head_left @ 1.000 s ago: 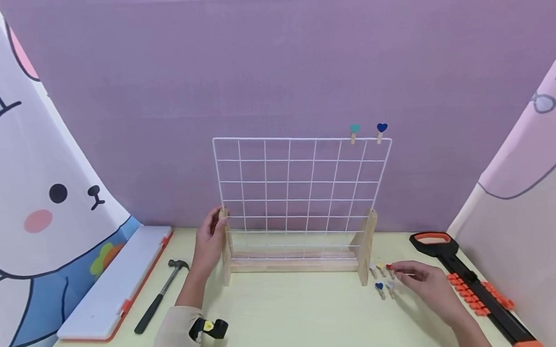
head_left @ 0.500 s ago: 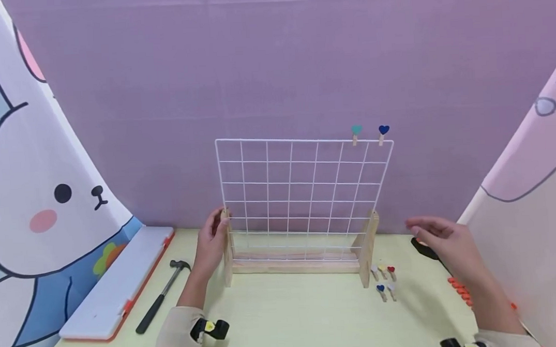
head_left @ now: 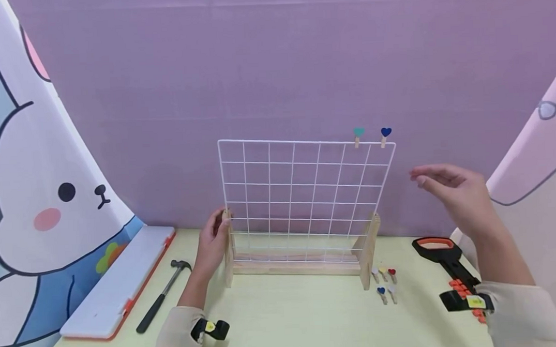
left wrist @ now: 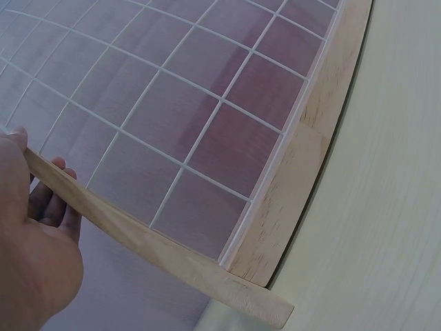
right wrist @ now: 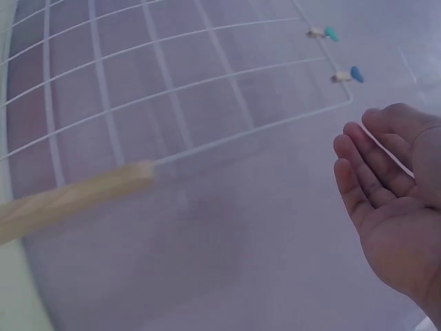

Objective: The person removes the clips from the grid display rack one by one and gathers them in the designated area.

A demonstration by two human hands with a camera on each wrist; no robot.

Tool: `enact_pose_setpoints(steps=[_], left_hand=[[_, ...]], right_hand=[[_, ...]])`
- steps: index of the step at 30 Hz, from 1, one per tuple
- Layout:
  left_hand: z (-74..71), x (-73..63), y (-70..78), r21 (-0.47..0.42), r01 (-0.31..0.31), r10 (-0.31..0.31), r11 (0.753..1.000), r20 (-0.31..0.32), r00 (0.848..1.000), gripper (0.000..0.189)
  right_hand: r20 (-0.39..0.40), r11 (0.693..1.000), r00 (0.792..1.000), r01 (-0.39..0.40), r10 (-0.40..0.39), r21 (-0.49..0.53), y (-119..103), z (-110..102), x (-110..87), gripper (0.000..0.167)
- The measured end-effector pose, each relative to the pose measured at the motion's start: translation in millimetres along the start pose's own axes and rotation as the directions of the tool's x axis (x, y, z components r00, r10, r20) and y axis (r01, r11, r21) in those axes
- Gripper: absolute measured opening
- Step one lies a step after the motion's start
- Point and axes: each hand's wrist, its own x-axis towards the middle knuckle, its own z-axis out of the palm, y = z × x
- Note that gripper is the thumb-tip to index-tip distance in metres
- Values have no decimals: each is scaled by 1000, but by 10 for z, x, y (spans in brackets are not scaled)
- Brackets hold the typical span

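A white wire grid panel point(head_left: 302, 188) stands upright in a wooden stand point(head_left: 296, 267). My left hand point(head_left: 212, 243) grips the stand's left upright, fingers behind the wood, as the left wrist view also shows. My right hand point(head_left: 463, 196) is raised in the air right of the panel, thumb and index tips close together; whether something small sits between them cannot be told. A teal heart clothespin point(head_left: 357, 136) and a dark blue heart clothespin point(head_left: 385, 136) are clipped on the panel's top right edge. Several small heart clothespins point(head_left: 381, 294) lie right of the stand.
A hammer point(head_left: 162, 297) and a white case with orange edging point(head_left: 120, 289) lie on the left of the table. A black and orange tool point(head_left: 442, 254) lies on the right, partly behind my right forearm. A purple curtain point(head_left: 296, 64) hangs behind.
My right hand has risen from beside the red heart clothespin to above the table, right of the panel. The left hand keeps its grip on the stand.
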Motion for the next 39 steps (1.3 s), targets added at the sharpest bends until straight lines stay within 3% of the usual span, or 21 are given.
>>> enact_pose_setpoints(steps=[16,21,25,29,37,39], left_hand=[[17,0,59,-17,12,-12,1000,2,1000,45],[11,0,30,-14,9,-9,1000,-4,1000,44],[2,0,22,-7,11,-11,1000,-6,1000,45],[0,-6,23,4,6,-5,1000,-15,1000,45],[22,5,11,-17,-27,27,999,-16,1000,44],[22,9,11,-15,-31,31,999,-18,999,43]], right_hand=[[-70,1000,997,14,-12,24,-391,-183,392,37],[-60,997,998,29,-24,75,-508,-209,540,35],[-47,978,998,47,-39,202,-590,-230,677,33],[-34,963,999,45,-37,266,-661,-211,762,32],[1,973,1000,16,-16,229,-741,-130,871,36],[9,964,1000,24,-27,263,-750,-97,902,34]])
